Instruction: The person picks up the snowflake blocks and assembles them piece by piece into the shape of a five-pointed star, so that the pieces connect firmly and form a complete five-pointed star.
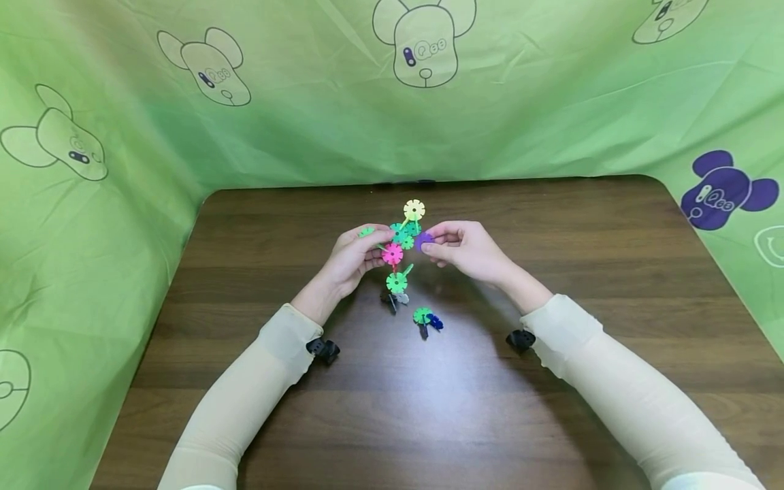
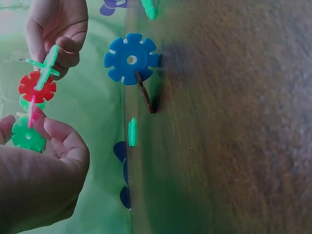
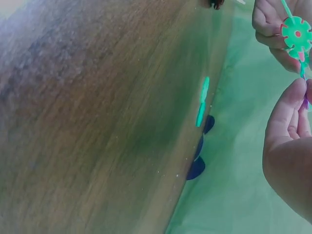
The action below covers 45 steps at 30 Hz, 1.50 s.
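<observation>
My left hand (image 1: 352, 257) pinches a joined cluster of notched plastic discs between thumb and fingers. The cluster shows a pale yellow disc (image 1: 414, 209) at the top, teal-green discs (image 1: 399, 233) in the middle and a pink disc (image 1: 393, 254) below them. A green disc (image 1: 397, 282) hangs lower down. Between the thumb and fingertips of my right hand (image 1: 468, 250) is a purple disc (image 1: 423, 241), at the cluster's right side. It is mostly hidden by fingers in the right wrist view; whether it is slotted in, I cannot tell.
Nearer me on the brown table (image 1: 367, 422) lies a small joined piece with a green disc (image 1: 422, 315) and a dark blue disc (image 1: 435, 321). Black and grey discs (image 1: 399, 298) show under the cluster; whether they join it is unclear. Green printed cloth (image 1: 318, 136) hangs behind the table.
</observation>
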Tool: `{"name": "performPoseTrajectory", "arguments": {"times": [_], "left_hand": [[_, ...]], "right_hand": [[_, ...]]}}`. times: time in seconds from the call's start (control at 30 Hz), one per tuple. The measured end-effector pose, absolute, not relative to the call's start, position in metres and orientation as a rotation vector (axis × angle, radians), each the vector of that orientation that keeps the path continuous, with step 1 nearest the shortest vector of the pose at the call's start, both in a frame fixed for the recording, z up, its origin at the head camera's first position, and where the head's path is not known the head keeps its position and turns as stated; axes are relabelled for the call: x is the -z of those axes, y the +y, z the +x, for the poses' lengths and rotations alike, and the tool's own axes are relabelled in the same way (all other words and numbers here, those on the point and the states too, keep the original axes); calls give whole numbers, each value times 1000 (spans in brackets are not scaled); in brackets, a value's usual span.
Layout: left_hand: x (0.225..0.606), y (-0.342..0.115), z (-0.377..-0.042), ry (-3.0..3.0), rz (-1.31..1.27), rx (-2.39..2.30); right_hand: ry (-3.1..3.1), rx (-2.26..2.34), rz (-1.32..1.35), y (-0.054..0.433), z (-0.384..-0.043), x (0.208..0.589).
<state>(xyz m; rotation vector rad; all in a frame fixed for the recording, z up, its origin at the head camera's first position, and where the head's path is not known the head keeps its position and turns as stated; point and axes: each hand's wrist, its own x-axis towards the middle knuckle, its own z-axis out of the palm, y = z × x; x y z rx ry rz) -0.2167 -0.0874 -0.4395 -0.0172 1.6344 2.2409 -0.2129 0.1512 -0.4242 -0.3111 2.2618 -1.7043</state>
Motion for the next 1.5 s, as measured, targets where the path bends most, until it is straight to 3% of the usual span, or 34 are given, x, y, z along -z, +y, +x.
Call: {"name": "performPoseTrajectory", "arguments": {"times": [0.93, 1.5], "left_hand": [[442, -77, -212, 2149, 329, -1938], [442, -72, -210, 2027, 297, -2069]], "right_hand": [[2170, 1919, -303, 144, -205, 423], [2246, 1940, -244, 138, -199, 424]]}}
